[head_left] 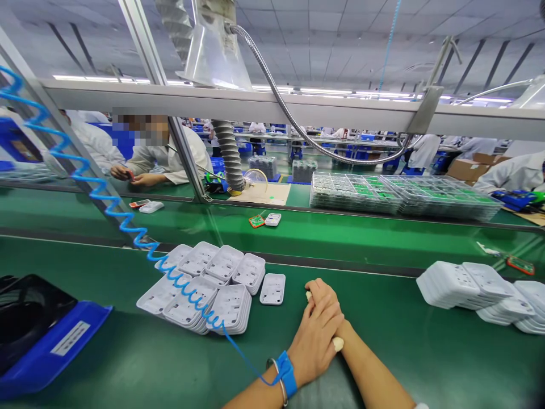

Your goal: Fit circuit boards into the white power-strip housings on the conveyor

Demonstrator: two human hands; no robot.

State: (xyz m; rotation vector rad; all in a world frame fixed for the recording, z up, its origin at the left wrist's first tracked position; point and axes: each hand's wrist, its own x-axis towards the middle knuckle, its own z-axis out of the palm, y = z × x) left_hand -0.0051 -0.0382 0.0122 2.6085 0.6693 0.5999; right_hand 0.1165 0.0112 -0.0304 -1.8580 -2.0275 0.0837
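Observation:
My left hand (313, 341) lies across the top of my right hand (322, 288), its fingers folded over it. A blue strap with a coiled cord and a metal bangle circle my left wrist. The right hand's fingers curl downward near the table; its palm is hidden. Cream finger cots cover some fingertips. Left of my hands, apart from them, a single white plastic shell (272, 289) lies flat. Beside it stand several stacks of similar white shells (230, 307), partly crossed by the blue coiled cord (191, 292).
More shell stacks (453, 282) stand at right. A blue bin (80, 335) is at left. On the green belt (340, 238) lie a circuit board (256, 221) and a white shell (273, 219). Clear trays (353, 193) stand beyond. A co-worker (187, 150) sits opposite; a metal frame (298, 108) spans overhead.

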